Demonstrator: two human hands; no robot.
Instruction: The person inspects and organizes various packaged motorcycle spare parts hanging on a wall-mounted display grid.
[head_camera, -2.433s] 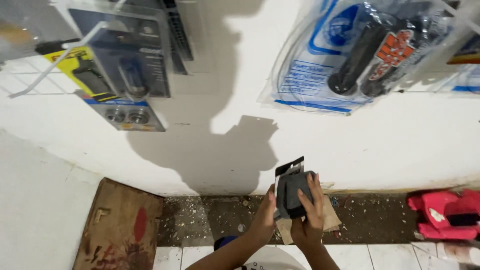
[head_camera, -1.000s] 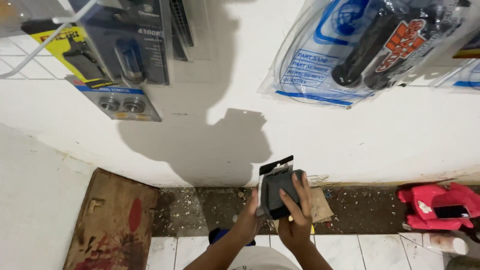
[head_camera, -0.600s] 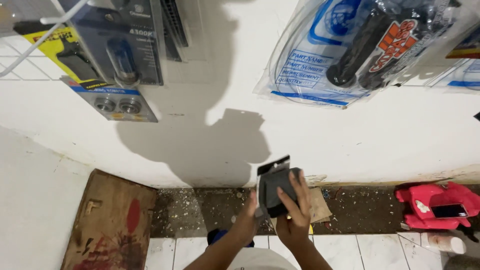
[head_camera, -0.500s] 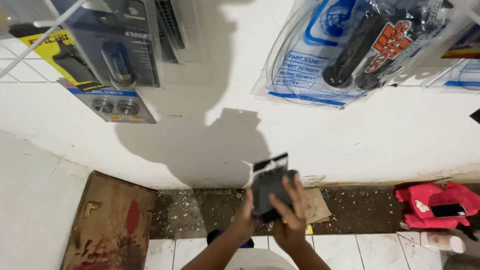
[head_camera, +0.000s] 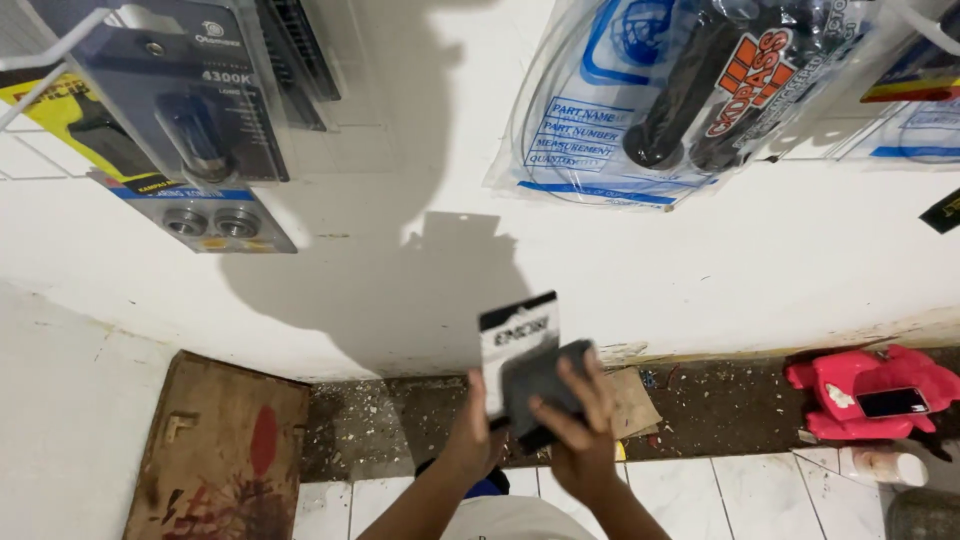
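1. Both hands meet on a small carded pack (head_camera: 528, 368), held up in front of the white wall (head_camera: 700, 270): left hand (head_camera: 472, 435) clamped on its lower left edge, right hand (head_camera: 580, 425) wrapped over its dark front.
2. The pack's long axis runs upright, tilted slightly; the hands are equally near.
3. Beyond, bagged parts (head_camera: 690, 95) hang on the wall; a red object (head_camera: 870, 390) lies on the floor at right.

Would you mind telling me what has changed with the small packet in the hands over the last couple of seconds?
Little has changed. Both hands, the left hand and right hand, still hold the small carded packet, which sits slightly further left in view, largely because the camera moved. The right fingers now lie across its grey front. The hanging packages, wooden board and red object stayed put.
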